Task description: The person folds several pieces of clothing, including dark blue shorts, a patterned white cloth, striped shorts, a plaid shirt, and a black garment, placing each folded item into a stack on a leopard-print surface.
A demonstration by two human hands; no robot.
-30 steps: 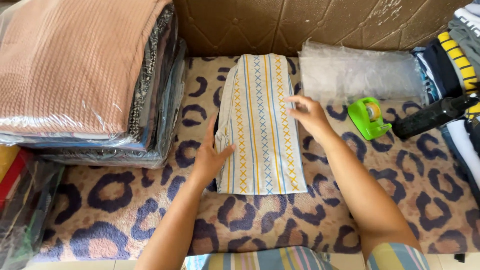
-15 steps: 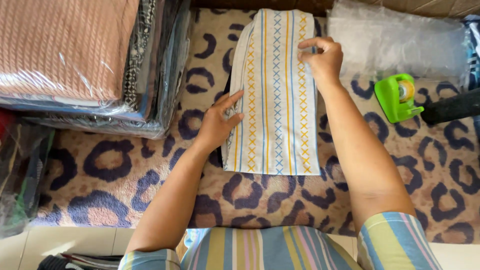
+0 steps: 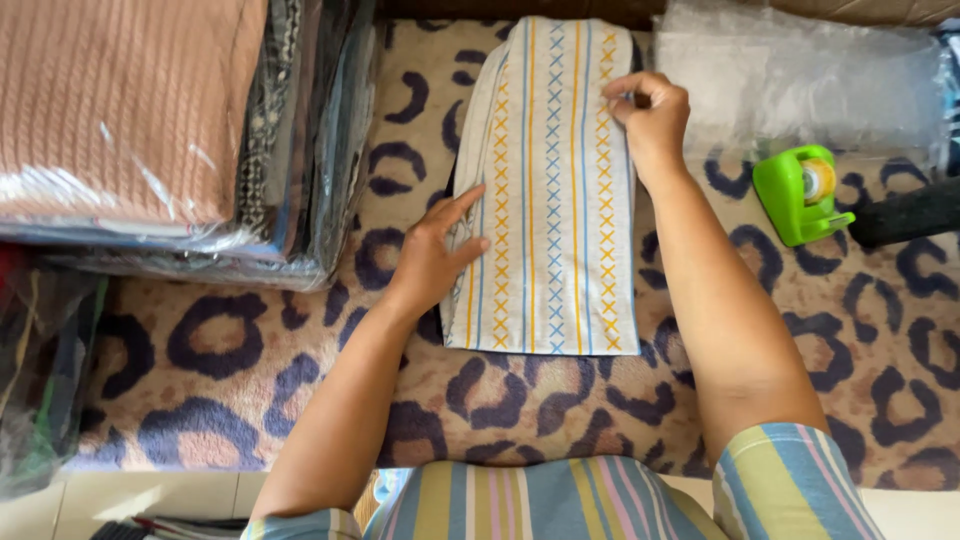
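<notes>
A folded cloth (image 3: 548,190), cream w/ vertical blue and yellow stripes and rows of orange and blue cross-stitch marks, lies lengthwise at the centre of a leopard-print blanket (image 3: 250,350), beige w/ dark navy spots. The person's left hand (image 3: 437,255) lies flat on the cloth's left edge about halfway down, fingers apart and stretched out, pressing rather than gripping. The right hand (image 3: 650,112) sits at the cloth's upper right edge, fingers curled together and pinching the fabric there; the right forearm runs down along the cloth's right side. Just right of that arm, a bright green tape dispenser (image 3: 797,193) stands on the blanket, a roll showing inside it. Behind it, at top right, lies a pile of clear plastic bags (image 3: 800,75), crinkled and shiny. A dark object, only partly in frame, sits at the right edge beside the dispenser. At left, a tall stack of bagged garments (image 3: 150,130) in clear wrap rises beside the cloth, apart from it; the top pkg holds a salmon-pink ribbed knit, darker patterned ones below. More wrapped goods sit at lower left, too dim to tell. Striped sleeves fill the bottom of the frame.
</notes>
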